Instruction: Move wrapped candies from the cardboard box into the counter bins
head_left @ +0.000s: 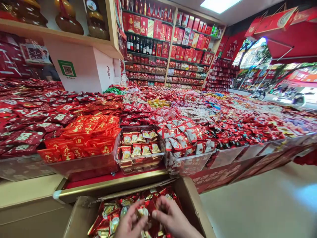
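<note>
Low in the head view, a cardboard box [193, 201] holds many red and gold packets [114, 222]. Over the box, my left hand [131, 222] has its fingers closed on a small packet [143, 211] with a pale round picture. Just to its right, my right hand [169, 216] has thumb and fingers drawn together; what lies between them is too blurred to name. Beyond the box, a clear bin [140, 162] holds similar red and gold packets [136, 150] lined up in rows.
Clear bins of orange-red packets [79, 138] and red-white packets [184, 135] flank the middle bin. A gold-edged ledge [111, 181] runs behind the box. Shelves of bottles and boxes [148, 26] stand at the back. Pale floor [260, 201] shows at the right.
</note>
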`<state>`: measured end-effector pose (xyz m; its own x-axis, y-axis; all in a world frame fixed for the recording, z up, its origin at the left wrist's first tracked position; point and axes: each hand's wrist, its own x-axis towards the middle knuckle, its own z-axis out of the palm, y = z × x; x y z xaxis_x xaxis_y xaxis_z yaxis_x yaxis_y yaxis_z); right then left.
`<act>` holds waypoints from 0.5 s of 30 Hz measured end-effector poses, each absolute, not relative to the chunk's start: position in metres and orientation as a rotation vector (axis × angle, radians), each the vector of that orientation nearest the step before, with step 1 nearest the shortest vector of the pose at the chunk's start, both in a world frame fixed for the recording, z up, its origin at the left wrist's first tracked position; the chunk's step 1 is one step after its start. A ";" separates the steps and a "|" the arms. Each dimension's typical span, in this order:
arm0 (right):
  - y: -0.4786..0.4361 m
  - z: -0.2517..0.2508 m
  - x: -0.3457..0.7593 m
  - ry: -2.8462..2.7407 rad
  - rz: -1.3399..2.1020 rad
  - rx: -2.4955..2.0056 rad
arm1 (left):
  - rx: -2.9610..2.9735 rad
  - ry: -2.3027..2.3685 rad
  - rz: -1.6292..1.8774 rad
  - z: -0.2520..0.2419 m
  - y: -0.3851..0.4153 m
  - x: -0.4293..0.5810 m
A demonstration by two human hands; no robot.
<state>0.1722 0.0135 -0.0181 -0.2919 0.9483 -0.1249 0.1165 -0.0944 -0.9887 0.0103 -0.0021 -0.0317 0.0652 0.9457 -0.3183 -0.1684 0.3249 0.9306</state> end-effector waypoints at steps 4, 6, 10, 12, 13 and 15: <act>0.018 0.006 0.164 -1.245 1.570 -1.053 | 0.893 1.170 0.927 0.012 0.009 0.017; 0.019 0.014 0.159 -1.166 1.536 -1.006 | 0.881 1.156 0.935 0.025 0.011 0.018; 0.018 0.017 0.151 -0.971 1.596 -1.010 | 0.786 1.218 1.014 0.035 0.006 0.024; 0.016 0.016 0.148 -0.868 1.660 -1.008 | 0.757 1.229 1.049 0.036 0.005 0.026; 0.015 0.015 0.147 -0.824 1.677 -1.002 | 0.755 1.230 1.064 0.035 0.005 0.027; 0.014 0.014 0.147 -0.789 1.672 -1.001 | 0.742 1.229 1.075 0.034 0.005 0.027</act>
